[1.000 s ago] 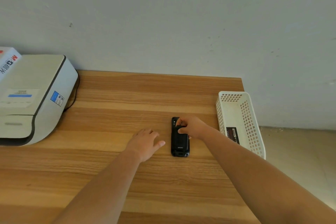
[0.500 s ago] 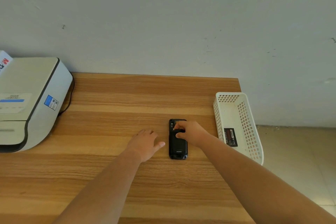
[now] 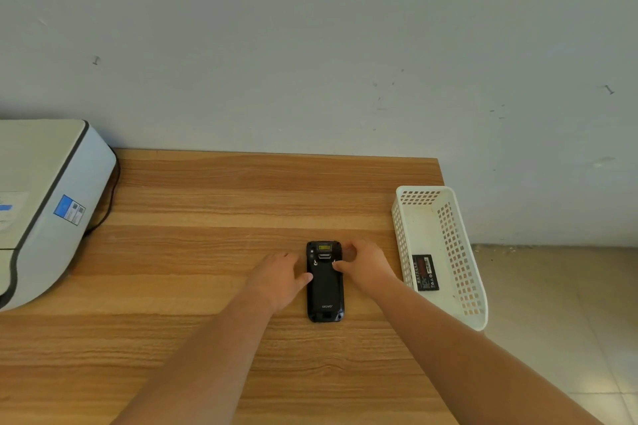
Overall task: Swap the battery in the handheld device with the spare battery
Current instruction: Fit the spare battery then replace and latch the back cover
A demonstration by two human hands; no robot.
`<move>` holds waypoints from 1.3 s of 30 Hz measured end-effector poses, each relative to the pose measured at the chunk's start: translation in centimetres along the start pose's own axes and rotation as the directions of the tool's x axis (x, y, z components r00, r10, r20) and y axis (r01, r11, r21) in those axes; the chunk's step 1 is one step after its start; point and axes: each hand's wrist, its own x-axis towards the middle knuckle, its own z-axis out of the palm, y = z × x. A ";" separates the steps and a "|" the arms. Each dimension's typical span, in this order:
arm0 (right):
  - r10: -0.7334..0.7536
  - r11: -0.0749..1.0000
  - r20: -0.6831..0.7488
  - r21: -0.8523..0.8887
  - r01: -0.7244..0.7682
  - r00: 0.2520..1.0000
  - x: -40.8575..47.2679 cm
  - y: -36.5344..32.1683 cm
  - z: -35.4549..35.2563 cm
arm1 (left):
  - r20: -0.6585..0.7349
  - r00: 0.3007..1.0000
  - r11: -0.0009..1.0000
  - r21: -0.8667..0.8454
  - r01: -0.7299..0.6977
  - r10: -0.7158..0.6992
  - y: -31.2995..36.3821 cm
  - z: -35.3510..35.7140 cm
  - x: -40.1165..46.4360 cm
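A black handheld device (image 3: pixel 325 290) lies face down on the wooden table (image 3: pixel 193 252), its back cover on. My left hand (image 3: pixel 280 274) rests flat beside its left edge, thumb touching the side. My right hand (image 3: pixel 364 264) sits at its upper right edge, thumb and fingers pinching at a latch near the top of the cover. The spare battery (image 3: pixel 425 272), black with a red label, lies inside the white basket (image 3: pixel 464 272) to the right.
A white and grey printer (image 3: pixel 45 203) with a black cable occupies the table's left side. The wall runs along the back. The basket overhangs the table's right edge, with tiled floor below.
My left hand has slid right until its thumb touches the device. My right hand has shifted from on top of the device to its upper right edge.
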 end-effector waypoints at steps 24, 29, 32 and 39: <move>-0.070 0.962 0.047 -0.261 0.080 0.996 0.9 0.0 0.2 | -0.132 0.991 0.995 -0.090 -0.047 0.035 1.7 -0.3 2.5; -0.083 0.957 0.025 -0.276 0.087 0.996 0.7 0.0 0.5 | -0.168 0.986 0.995 -0.088 -0.036 0.021 1.8 0.0 2.3; -0.077 0.952 0.016 -0.296 0.078 0.997 0.8 -0.1 0.5 | -0.205 0.978 0.998 -0.046 -0.047 0.037 2.0 0.0 2.1; -0.108 0.938 0.015 -0.331 0.106 0.994 0.4 -0.2 0.4 | -0.242 0.968 0.998 0.010 -0.063 0.064 2.2 0.2 1.6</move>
